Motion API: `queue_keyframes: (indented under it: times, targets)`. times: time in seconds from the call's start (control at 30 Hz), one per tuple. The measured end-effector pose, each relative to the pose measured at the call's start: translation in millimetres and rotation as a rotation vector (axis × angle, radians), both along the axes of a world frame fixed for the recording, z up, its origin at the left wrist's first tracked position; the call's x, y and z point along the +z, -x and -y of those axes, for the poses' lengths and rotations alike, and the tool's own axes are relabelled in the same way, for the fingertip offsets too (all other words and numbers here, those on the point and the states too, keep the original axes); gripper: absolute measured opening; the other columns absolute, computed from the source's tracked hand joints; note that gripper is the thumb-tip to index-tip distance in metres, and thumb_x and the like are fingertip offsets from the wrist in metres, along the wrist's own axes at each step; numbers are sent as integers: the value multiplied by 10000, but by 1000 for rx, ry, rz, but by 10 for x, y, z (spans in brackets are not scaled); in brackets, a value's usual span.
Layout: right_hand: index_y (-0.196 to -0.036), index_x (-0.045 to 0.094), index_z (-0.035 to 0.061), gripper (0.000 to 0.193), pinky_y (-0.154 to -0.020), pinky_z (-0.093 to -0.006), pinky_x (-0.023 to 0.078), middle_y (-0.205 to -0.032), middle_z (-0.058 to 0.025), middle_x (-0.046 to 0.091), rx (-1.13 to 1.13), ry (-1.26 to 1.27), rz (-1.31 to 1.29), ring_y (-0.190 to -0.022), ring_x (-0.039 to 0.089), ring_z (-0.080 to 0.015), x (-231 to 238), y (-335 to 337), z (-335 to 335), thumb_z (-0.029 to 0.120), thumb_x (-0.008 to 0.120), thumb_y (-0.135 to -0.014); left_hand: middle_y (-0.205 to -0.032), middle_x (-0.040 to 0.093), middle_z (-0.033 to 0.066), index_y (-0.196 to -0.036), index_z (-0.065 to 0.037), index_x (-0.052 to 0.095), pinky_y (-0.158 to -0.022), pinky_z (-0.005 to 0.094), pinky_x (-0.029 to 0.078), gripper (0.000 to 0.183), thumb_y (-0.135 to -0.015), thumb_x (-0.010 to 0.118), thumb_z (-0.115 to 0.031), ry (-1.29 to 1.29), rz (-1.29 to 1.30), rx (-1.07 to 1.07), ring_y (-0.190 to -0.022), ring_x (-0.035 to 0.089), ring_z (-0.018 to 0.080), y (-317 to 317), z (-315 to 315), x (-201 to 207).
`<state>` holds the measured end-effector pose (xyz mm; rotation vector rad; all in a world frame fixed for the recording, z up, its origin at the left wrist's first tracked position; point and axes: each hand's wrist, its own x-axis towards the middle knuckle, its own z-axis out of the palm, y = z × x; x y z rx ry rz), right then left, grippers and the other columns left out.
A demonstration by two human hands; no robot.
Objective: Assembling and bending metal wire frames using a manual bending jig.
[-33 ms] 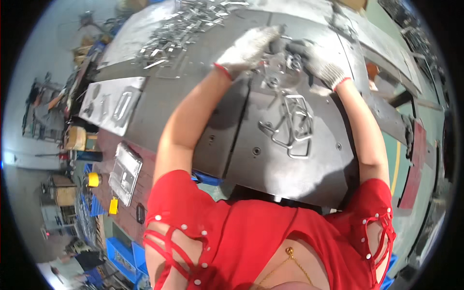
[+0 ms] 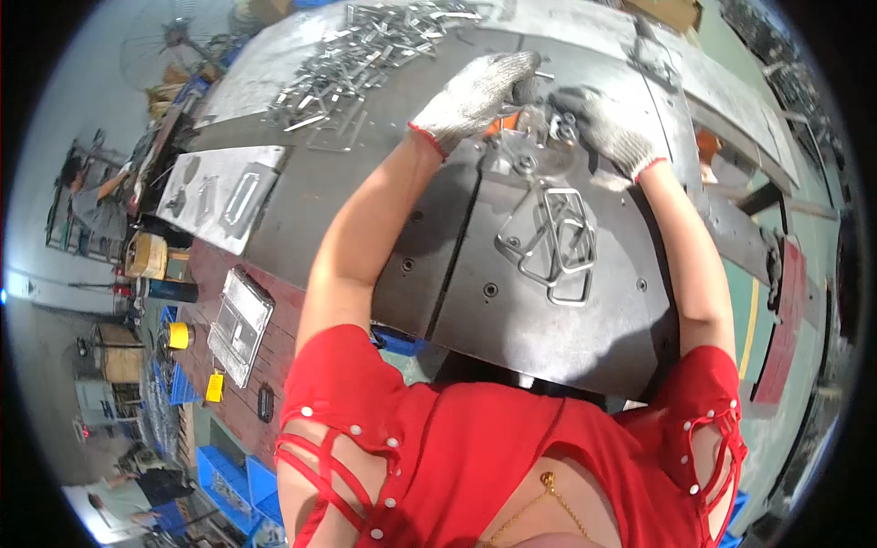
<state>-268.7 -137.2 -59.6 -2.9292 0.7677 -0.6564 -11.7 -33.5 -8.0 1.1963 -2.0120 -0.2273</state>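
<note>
My left hand (image 2: 484, 96), in a white knitted glove with dark fingertips, is closed at the far side of a small metal fixture (image 2: 530, 160). A short metal end shows by its fingertips; the rest of what it grips is hidden. My right hand (image 2: 607, 128), gloved alike, curls its fingers at the fixture's right side, just above round metal parts (image 2: 564, 131). What lies within those fingers I cannot make out. An orange piece (image 2: 502, 123) shows under my left hand. Nearer me, several bent metal wire frames (image 2: 571, 242) lie overlapping on the grey metal table (image 2: 539, 329).
Many small metal strips (image 2: 365, 55) are heaped at the far left. A pale board (image 2: 219, 196) with metal shapes lies left of the table. Beyond it are a clear-covered tray (image 2: 242, 324), a yellow roll (image 2: 180, 335) and blue bins (image 2: 228, 484). Another person (image 2: 96, 196) is at far left.
The view has shifted slightly, and my hands look less blurred. My right hand sits a little lower by the fixture. More of the orange piece shows beneath my left hand.
</note>
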Motion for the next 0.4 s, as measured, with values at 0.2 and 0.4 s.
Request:
queue_keyframes:
  times: [0.2,0.4]
  targets:
    - [-1331,614,147,377,-1000,-441,472,-1285,-155,628,-49,-80,7,-1180,590,-372,143,41,-122,187,518,-968,-1020,720,166,-1149,41,667,-865,364,501,567,-930,595,-477,-140,-121,527,-945,666,243,-706,-575,708]
    - [-1329,612,126,380,-988,-437,474,-1268,-194,628,-116,-257,14,-1190,574,-392,75,9,17,253,495,-991,-1279,630,224,-1345,-121,608,-1082,450,426,526,-917,482,-400,-386,344,1158,-1256,571,363,-2167,-1029,-63]
